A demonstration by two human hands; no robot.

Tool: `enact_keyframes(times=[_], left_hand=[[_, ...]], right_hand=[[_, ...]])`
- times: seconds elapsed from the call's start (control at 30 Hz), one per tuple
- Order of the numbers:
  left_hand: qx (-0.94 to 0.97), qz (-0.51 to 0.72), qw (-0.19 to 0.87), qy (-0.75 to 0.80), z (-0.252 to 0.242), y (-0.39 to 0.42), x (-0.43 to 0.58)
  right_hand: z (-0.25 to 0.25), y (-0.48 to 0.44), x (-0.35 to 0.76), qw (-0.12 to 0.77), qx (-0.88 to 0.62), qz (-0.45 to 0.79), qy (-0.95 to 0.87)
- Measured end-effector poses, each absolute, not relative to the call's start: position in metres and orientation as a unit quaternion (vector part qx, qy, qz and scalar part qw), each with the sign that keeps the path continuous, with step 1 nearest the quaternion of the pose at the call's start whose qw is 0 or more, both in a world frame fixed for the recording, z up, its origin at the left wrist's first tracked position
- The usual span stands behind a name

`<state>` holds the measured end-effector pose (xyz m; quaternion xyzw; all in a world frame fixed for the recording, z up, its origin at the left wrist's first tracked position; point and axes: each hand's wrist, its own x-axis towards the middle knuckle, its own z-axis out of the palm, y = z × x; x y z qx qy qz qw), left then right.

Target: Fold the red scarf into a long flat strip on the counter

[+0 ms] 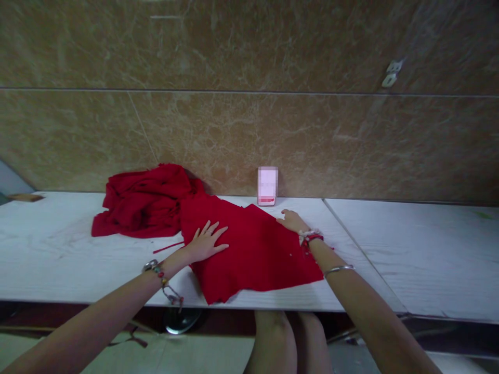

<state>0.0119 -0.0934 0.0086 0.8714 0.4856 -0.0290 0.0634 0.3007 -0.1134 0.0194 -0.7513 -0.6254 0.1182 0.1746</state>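
A flat piece of red cloth (pixel 257 249) lies spread on the white tabletop, with rough edges at its front and right. My left hand (pixel 205 243) rests palm down on the cloth's left part, fingers spread. At the upper right edge of the same cloth is my right hand (pixel 293 222), its thumb and forefinger apart and the other fingers partly hidden. A crumpled heap of red cloth (pixel 144 202) sits to the left and meets the flat piece. From the flat piece's left side a thin red strip (pixel 168 248) sticks out.
A phone (pixel 267 187) with a blurred screen leans upright against the brown marbled wall (pixel 234 130). The white table (pixel 421 249) has a seam on the right. A small brown piece (pixel 26 197) lies at far left. Below the front edge are a round metal stool base (pixel 182 321) and my knees.
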Motion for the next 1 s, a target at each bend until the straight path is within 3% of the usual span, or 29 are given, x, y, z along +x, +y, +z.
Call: enact_keyframes(times=[0.27,0.47,0.57,0.67,0.73,0.83,1.0], left_hand=[[0.883,-0.140,0.085,0.439,0.044,-0.067,-0.017],[0.919,0.060,0.040,0.387,0.050,-0.050,0.055],[0.924,0.095,0.044,0.369,0.048,-0.033,0.095],[0.930,0.024,0.067,0.361,0.036,-0.016,0.108],[0.928,-0.007,0.072,0.364,0.026,-0.009,0.103],[0.928,-0.026,0.072,0.365,0.018,-0.004,0.089],[0.935,-0.012,0.070,0.348,0.029,-0.001,0.081]], right_hand=[[0.018,-0.115,0.276,0.239,-0.713,0.160,-0.639],[0.029,-0.129,0.277,0.486,-0.579,0.245,-0.607],[0.032,-0.139,0.282,0.411,-0.544,0.246,-0.689],[0.035,-0.145,0.292,0.266,-0.548,0.262,-0.749],[0.037,-0.141,0.299,0.220,-0.588,0.231,-0.743],[0.037,-0.125,0.303,0.220,-0.652,0.172,-0.705],[0.025,-0.086,0.284,0.243,-0.651,0.191,-0.693]])
